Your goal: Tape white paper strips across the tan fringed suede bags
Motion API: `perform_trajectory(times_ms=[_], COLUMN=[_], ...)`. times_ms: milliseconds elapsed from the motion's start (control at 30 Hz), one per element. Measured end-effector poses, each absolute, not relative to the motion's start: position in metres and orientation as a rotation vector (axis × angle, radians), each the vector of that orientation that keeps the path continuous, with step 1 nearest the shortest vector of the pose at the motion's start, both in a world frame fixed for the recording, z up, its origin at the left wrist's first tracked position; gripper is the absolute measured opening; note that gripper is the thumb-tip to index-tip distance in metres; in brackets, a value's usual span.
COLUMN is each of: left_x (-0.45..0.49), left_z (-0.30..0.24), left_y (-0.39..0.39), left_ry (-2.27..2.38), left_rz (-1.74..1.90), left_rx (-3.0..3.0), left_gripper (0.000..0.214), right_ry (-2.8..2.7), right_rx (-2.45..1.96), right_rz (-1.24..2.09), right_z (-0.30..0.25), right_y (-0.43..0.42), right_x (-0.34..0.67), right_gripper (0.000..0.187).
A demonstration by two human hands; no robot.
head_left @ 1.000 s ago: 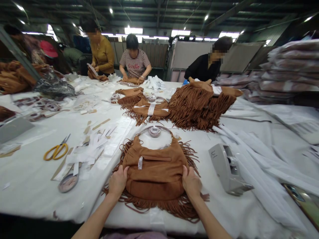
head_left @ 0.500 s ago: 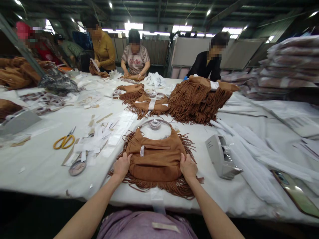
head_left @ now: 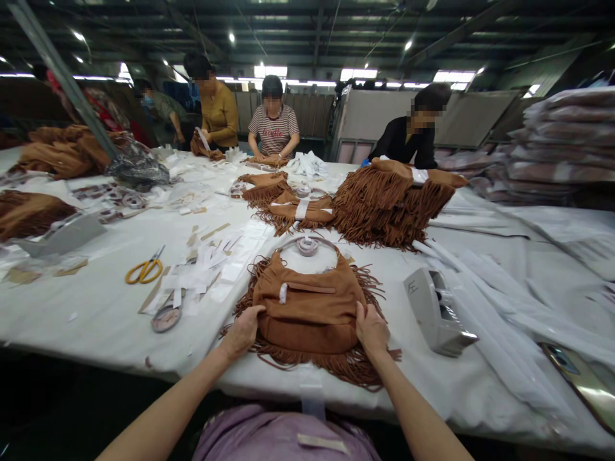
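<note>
Bag [head_left: 310, 314] is laid flat on the table [head_left: 110, 333], close to the near edge, handle [head_left: 332, 244] pointed away. Over the last second little has been changed: camera view shifted, Bag still flat, both sides still gripped. Judged from that: Bag has not been released, handling is still under way, no new step has been begun.

Left edge of Bag is pinched by the left hand [head_left: 243, 333], right edge by the right hand [head_left: 373, 333]. Finger gaps are narrow on both, fabric held, thumbs on top.

Counts, all placed relative to Bag:
- Bag under the hands: 1.
- Coil [head_left: 306, 246]: 1 inside the handle arc.
- Scissors [head_left: 150, 261]: 1 pair, well to the left, untouched.
- Dispensers: 2. Right dispenser [head_left: 426, 310] is set near the right side; left dispenser [head_left: 62, 235] is set well to the left, beyond the scissors.
- Phone [head_left: 579, 384]: 1, far right, partly cut by the frame.
- Loose bags [head_left: 278, 211]: 2, just beyond the handle.
- Pile [head_left: 384, 208]: 1, beyond and to the right. Several bags seem to be stacked in it, but layers are hidden by fringe, so no firm count.
- Co-workers [head_left: 273, 125]: 5 made out, all beyond.
</note>
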State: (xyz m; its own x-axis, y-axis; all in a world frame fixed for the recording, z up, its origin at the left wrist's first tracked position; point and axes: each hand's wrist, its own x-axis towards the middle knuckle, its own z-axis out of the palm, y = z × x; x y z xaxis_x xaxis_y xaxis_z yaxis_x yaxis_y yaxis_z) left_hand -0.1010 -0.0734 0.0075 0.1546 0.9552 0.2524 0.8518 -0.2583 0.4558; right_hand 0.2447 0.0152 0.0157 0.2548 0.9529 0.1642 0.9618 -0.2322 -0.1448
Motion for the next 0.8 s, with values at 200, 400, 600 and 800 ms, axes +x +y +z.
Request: perform_trajectory(times_ms=[200, 400, 600, 800], left_x=[-0.091, -0.09, -0.083, -0.082], left_z=[0.021, 0.012, 0.018, 0.024], left_y=[-0.079, -0.074, -0.071, -0.061], left_ry=[1.565, 1.584, 1.568, 1.475], left_rz=[0.672, 0.586, 0.562, 0.523], left_rx=[2.346, 2.397, 2.362, 2.33], left_gripper=[0.07, 0.079, 0.084, 0.073], right_ry=[-1.839, -2.222, -2.674, -2.744], right_rx=[-2.264, -1.608, -1.125, -1.086], right_rz=[-0.012, 0.069, 0.24, 0.296], right_z=[0.018, 0.055, 0.075, 0.067], right_y=[0.014, -0.009, -0.022, -0.017], right_x=[0.251, 0.265, 0.247, 0.244], right_gripper=[0.04, 0.054, 0.06, 0.052])
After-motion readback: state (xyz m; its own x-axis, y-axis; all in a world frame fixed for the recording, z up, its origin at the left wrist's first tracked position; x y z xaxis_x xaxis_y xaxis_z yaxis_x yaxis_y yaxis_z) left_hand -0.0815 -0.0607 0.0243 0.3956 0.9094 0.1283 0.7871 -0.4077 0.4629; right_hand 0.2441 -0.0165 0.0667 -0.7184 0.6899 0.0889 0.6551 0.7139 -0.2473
